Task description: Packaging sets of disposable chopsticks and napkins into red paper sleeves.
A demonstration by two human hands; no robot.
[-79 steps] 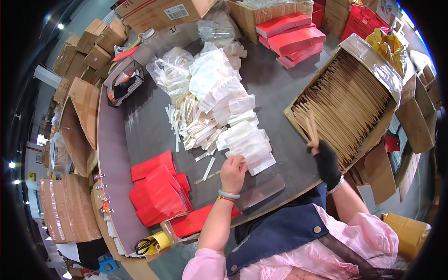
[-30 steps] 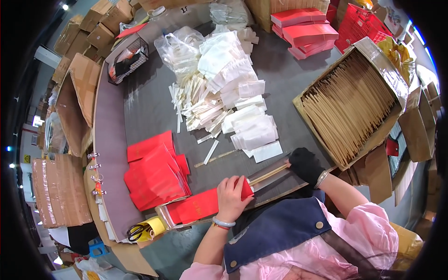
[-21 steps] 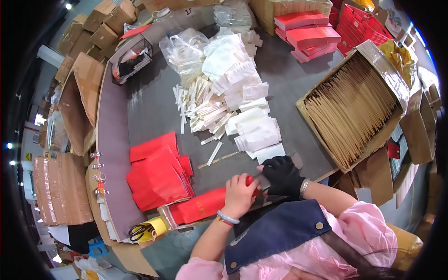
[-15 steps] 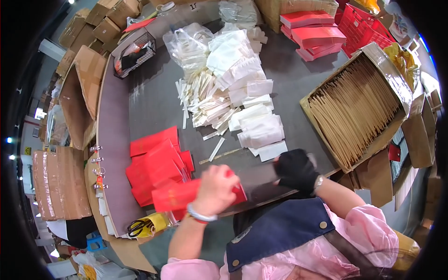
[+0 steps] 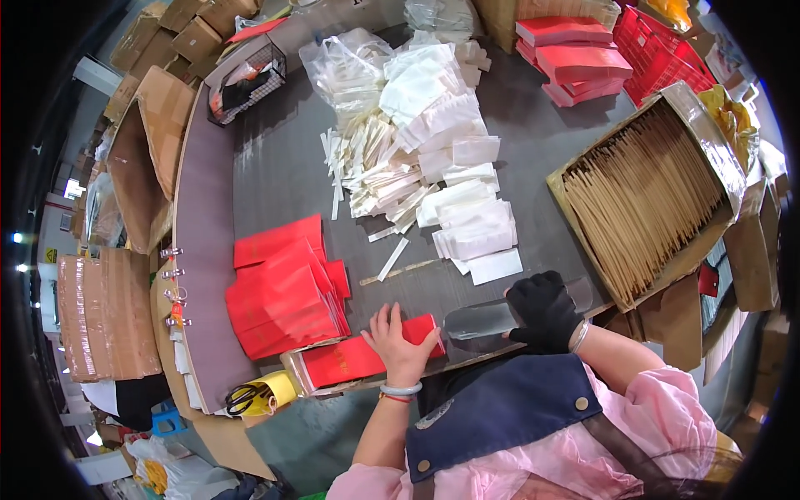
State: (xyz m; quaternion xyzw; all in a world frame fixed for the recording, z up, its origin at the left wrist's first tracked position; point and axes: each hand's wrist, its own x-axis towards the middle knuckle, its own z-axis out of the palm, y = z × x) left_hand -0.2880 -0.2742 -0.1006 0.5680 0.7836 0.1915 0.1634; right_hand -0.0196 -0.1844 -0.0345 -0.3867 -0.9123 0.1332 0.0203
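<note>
At the table's near edge my bare left hand (image 5: 398, 343) lies with fingers spread and thumb apart over a long red paper packet (image 5: 346, 360). The packet rests at a narrow cardboard tray (image 5: 296, 375). To its right, my black-gloved right hand (image 5: 546, 312) is closed around the middle of a long, greyish see-through plastic piece (image 5: 475, 322), whose ends stick out on both sides. Its exact kind I cannot make out. A loose pile of red paper packets (image 5: 283, 292) lies beyond my left hand. White paper slips (image 5: 475, 229) spread up the middle of the table.
At right stands a carton (image 5: 575, 221) packed with thin brown card pieces. Red stacks (image 5: 583, 62) and a red plastic basket (image 5: 658, 54) sit at the far right. A wire basket (image 5: 250, 87) is at far left; scissors (image 5: 242, 402) in a yellow holder (image 5: 279, 392) are near left.
My left hand has set the red packet down by the cardboard tray and spread its fingers. My right hand and the plastic piece have shifted slightly right. The view has shifted a little.
</note>
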